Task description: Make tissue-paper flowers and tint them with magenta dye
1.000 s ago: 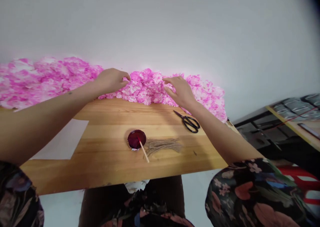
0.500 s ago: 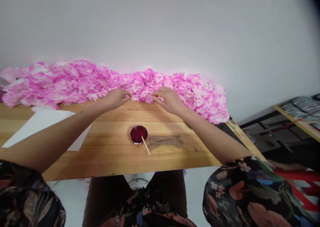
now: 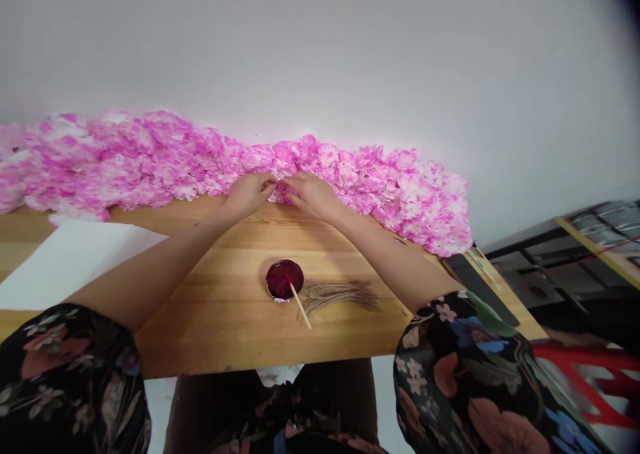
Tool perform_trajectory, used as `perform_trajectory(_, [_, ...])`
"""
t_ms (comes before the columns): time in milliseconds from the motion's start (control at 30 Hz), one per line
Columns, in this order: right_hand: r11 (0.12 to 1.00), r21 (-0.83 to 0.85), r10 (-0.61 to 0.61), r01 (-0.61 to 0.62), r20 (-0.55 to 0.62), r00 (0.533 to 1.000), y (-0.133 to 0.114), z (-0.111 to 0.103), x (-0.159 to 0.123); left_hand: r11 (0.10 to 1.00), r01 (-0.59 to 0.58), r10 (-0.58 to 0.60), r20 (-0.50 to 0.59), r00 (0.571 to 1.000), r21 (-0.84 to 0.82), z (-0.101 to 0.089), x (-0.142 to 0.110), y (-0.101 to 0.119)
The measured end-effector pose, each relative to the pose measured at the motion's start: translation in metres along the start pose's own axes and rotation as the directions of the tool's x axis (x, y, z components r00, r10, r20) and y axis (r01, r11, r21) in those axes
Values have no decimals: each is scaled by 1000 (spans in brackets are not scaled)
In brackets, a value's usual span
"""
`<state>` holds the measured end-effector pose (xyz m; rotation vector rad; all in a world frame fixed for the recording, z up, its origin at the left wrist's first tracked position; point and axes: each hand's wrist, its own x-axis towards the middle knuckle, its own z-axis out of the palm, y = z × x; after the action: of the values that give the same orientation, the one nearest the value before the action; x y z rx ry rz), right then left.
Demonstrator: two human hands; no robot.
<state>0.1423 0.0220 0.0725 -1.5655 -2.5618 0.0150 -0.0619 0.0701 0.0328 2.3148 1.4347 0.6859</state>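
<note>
A long heap of pink and white artificial flowers (image 3: 165, 151) lies along the back of the wooden table against the wall. At its front edge, near the middle, both my hands are close together at a pink flower (image 3: 281, 191). My left hand (image 3: 251, 193) has its fingers curled inward, and whatever they pinch is hidden. My right hand (image 3: 313, 196) has its thumb and fingers closed about the petals from the right side. Nearer to me stands a small round dish of dark red liquid (image 3: 285, 275), with a wooden stick (image 3: 301, 307) leaning in it.
Thin brown stems (image 3: 345, 294) lie in a bundle right of the dish. White paper (image 3: 65, 261) rests on the left of the wooden table (image 3: 220, 327). A dark flat object (image 3: 483, 291) lies at the right end. Beyond is a red stool (image 3: 580, 381).
My hands have come closer together, the right one moving left to the pink flower. The whole view has shifted slightly, with the dish and stems now a little lower and farther right.
</note>
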Motion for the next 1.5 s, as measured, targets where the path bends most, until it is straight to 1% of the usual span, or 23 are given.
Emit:
perform_trajectory(133, [1000, -16, 16, -16, 3, 1000, -2, 5, 11, 1000, 23, -23, -36, 999, -6, 6, 9, 1])
perform_trajectory(233, [999, -25, 19, -19, 5, 1000, -3, 2, 13, 999, 43, -42, -55, 998, 14, 10, 11, 2])
perform_trajectory(300, [999, -28, 20, -20, -16, 1000, -3, -4, 13, 999, 44, -42, -66, 997, 17, 12, 10, 3])
perform_trajectory(400, [999, -28, 41, -44, -114, 993, -2, -19, 17, 999, 38, -37, -72, 997, 2, 14, 8, 3])
perform_trajectory(500, [995, -44, 78, -89, -205, 976, -5, -36, 31, 999, 46, -46, -69, 997, 2, 15, 7, 4])
perform_trajectory(600, [988, -62, 120, -138, -243, 963, -12, -48, 51, 998, 62, -61, -62, 996, 14, 14, 6, 6])
perform_trajectory(700, [979, -90, 162, -185, -215, 963, -19, -55, 72, 998, 70, -69, -44, 997, 2, 12, 5, 8])
perform_trajectory(833, [962, -98, 240, -256, -144, 960, -25, -59, 98, 998, 63, -63, -34, 997, -13, 10, 5, 10])
perform_trajectory(967, [961, -113, 250, -252, -34, 968, -32, -65, 113, 998, 50, -50, -16, 999, -28, 8, 5, 11])
perform_trajectory(1067, [957, -162, 251, -241, 47, 967, -37, -68, 118, 999, 41, -41, -7, 999, -31, 7, 5, 10])
perform_trajectory(1167, [960, -187, 226, -207, 84, 971, -38, -66, 116, 999, 39, -40, -18, 999, -34, 8, 5, 9])
perform_trajectory(1367, [977, -148, 153, -152, -7, 988, -34, -56, 103, 998, 54, -55, -30, 998, -34, 8, 7, 6])
perform_trajectory(1500, [975, -183, 116, -130, -83, 990, -34, -51, 93, 999, 46, -47, -36, 998, -28, 7, 9, 7])
